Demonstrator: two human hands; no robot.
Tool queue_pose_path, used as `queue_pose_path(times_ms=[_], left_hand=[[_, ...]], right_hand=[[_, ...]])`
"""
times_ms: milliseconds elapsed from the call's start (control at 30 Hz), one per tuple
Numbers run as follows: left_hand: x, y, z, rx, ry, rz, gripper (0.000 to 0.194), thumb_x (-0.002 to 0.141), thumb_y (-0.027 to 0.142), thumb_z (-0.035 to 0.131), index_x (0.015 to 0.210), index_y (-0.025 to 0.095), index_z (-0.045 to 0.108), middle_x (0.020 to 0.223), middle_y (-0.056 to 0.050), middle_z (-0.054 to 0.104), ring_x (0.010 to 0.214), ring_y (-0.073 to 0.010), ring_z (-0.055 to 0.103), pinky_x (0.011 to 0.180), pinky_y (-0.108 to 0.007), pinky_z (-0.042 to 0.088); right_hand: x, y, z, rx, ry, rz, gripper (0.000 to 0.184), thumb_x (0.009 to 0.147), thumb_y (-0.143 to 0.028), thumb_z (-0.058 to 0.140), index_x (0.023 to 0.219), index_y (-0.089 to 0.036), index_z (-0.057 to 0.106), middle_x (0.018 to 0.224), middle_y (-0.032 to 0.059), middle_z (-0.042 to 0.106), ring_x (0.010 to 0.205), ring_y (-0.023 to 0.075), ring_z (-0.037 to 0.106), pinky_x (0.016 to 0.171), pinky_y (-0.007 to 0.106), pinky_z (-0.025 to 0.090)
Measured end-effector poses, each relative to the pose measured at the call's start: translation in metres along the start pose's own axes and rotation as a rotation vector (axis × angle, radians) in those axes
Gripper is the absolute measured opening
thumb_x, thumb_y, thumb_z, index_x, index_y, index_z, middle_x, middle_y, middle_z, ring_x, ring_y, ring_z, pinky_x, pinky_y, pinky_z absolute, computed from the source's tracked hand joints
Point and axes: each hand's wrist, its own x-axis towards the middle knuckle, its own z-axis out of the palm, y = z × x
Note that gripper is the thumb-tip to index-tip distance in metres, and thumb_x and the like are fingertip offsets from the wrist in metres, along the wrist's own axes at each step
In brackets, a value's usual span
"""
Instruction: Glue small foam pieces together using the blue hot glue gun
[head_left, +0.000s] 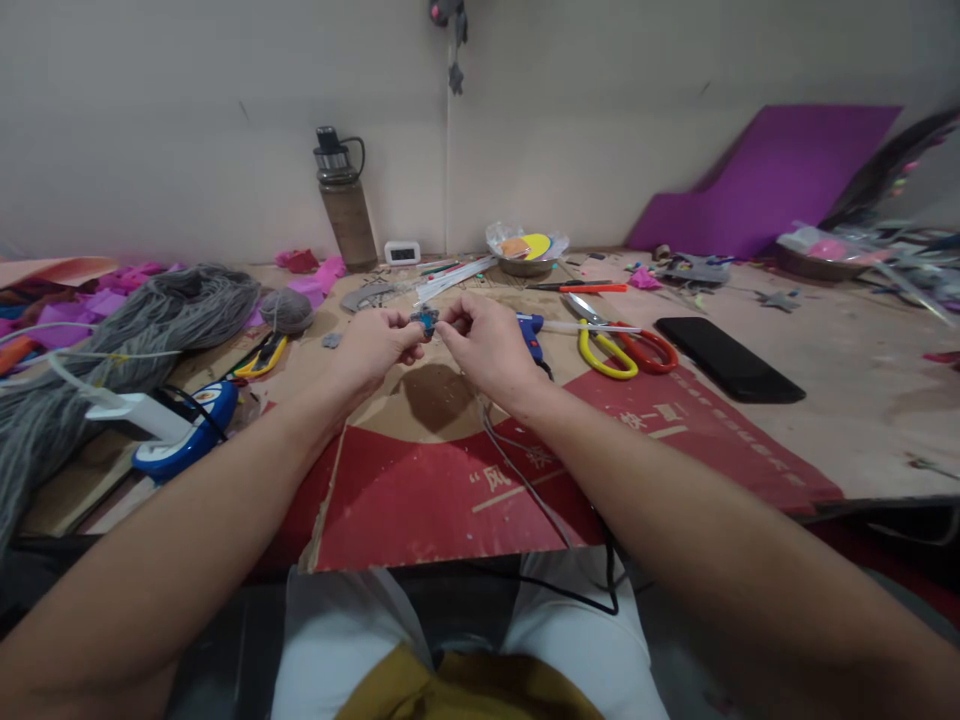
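Over the cardboard, my left hand (375, 348) pinches a small blue and grey piece (427, 320), too small to name exactly. My right hand (486, 350) has its thumb and fingertips closed on the other side of the same piece. A grey yarn strand (529, 483) trails from beneath my right hand down toward the table's front edge. Just beyond the right hand lies a blue glue gun (532, 335) with a white glue stick, partly hidden by that hand. Scissors (611, 345) with one yellow and one red handle rest beside it.
Red-printed cardboard (420, 500) covers the front. At left lie grey yarn (187, 310), a yarn ball (287, 311), a yellow cutter (264, 357) and a blue power strip (191, 435). A phone (727, 358) lies right; a bottle (346, 205) and bowl (527, 265) stand behind.
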Motion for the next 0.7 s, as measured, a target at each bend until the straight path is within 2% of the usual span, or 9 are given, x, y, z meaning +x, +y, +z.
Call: queue_pose_path(times_ms=[233, 433, 600, 700], left_hand=[[0.002, -0.001, -0.001, 0.056, -0.027, 0.013, 0.022, 0.074, 0.005, 0.059, 0.053, 0.014, 0.056, 0.045, -0.001, 0.056, 0.040, -0.0070, 0.047, 0.043, -0.019, 0.035], [0.007, -0.010, -0.007, 0.048, -0.019, 0.028, 0.018, 0.076, 0.013, 0.060, 0.058, 0.014, 0.059, 0.051, -0.003, 0.060, 0.043, -0.0079, 0.051, 0.044, -0.019, 0.038], [0.014, -0.013, -0.014, 0.018, 0.103, 0.063, 0.015, 0.075, 0.015, 0.061, 0.060, 0.014, 0.060, 0.051, -0.002, 0.060, 0.043, -0.0077, 0.051, 0.043, -0.018, 0.037], [0.019, -0.014, -0.019, -0.075, 0.167, 0.082, 0.017, 0.076, 0.017, 0.060, 0.060, 0.014, 0.059, 0.050, 0.000, 0.057, 0.042, -0.0069, 0.049, 0.042, -0.017, 0.035]], right_hand=[[0.002, 0.003, -0.001, -0.032, 0.005, -0.006, 0.008, 0.082, -0.018, 0.057, 0.074, -0.019, 0.056, 0.075, 0.0019, 0.061, 0.068, 0.0136, 0.050, 0.066, 0.028, 0.039], [0.000, 0.001, 0.000, 0.015, -0.048, -0.032, 0.007, 0.082, -0.020, 0.057, 0.076, -0.018, 0.057, 0.077, 0.0019, 0.062, 0.071, 0.0138, 0.052, 0.067, 0.028, 0.040], [-0.005, 0.000, 0.006, 0.136, -0.244, 0.031, 0.013, 0.088, -0.026, 0.049, 0.084, -0.019, 0.058, 0.074, 0.0002, 0.062, 0.064, 0.0129, 0.054, 0.062, 0.027, 0.040], [-0.009, -0.008, 0.003, 0.099, -0.423, -0.059, 0.018, 0.090, -0.023, 0.045, 0.084, -0.019, 0.061, 0.076, 0.0014, 0.065, 0.067, 0.0139, 0.056, 0.064, 0.028, 0.041]])
